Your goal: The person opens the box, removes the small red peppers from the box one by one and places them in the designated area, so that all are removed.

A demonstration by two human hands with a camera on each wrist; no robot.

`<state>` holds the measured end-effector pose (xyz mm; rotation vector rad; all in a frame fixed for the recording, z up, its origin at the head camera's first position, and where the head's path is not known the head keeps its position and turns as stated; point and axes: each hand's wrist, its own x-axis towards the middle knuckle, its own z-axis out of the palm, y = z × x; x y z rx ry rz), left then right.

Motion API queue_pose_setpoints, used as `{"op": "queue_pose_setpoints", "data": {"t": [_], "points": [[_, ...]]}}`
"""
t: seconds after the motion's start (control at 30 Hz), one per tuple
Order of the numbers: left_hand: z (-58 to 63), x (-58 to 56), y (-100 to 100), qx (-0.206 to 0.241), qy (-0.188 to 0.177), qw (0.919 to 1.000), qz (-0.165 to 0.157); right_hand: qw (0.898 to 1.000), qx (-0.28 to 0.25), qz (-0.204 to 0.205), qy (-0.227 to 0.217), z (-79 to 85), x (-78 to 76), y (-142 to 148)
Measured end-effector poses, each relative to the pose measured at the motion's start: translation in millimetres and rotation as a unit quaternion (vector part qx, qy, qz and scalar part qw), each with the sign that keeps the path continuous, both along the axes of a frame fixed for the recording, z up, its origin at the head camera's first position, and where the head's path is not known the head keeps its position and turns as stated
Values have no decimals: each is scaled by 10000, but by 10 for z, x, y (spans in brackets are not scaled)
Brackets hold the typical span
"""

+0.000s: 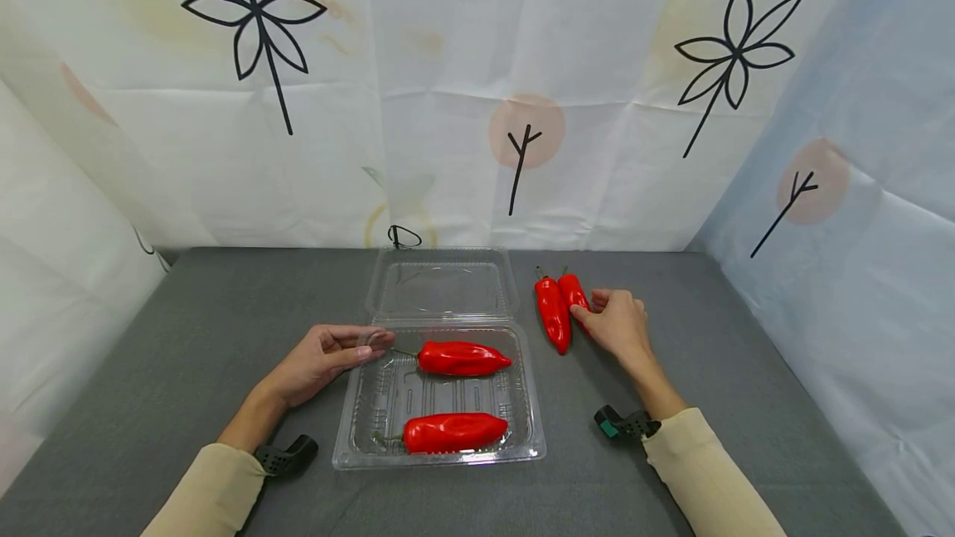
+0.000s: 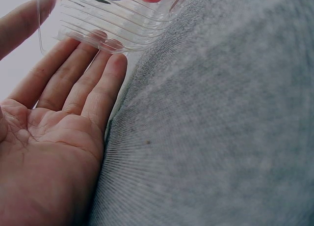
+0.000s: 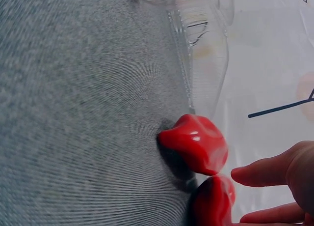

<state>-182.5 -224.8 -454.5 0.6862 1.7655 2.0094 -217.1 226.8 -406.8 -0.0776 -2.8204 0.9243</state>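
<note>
Right hand [image 1: 615, 325]: thumb, fingers apart at right-hand pepper [image 1: 573, 290]; contact unclear. Pepper on grey fabric-textured counter [image 1: 201, 338], stem away from person, axis slightly slanted; left neighbour [image 1: 553, 313] similar. Two glossy, tapered red peppers [image 1: 462, 359] crosswise in clear ribbed plastic clamshell [image 1: 346, 437], stems left. Left hand [image 1: 313, 367]: straight fingers at clamshell's left edge.

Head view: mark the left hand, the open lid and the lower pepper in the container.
Left hand [image 1: 317, 364], head view, its middle.
Open lid [image 1: 442, 285], head view, clear panel.
Lower pepper [image 1: 455, 432], head view, its body.
</note>
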Motion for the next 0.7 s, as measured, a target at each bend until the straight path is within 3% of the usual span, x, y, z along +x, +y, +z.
{"op": "queue_pose_setpoints", "data": {"t": [0.7], "points": [[-3, 2, -1, 55, 67, 9999, -66, 9986, -48, 469, 220, 243, 139, -82]]}}
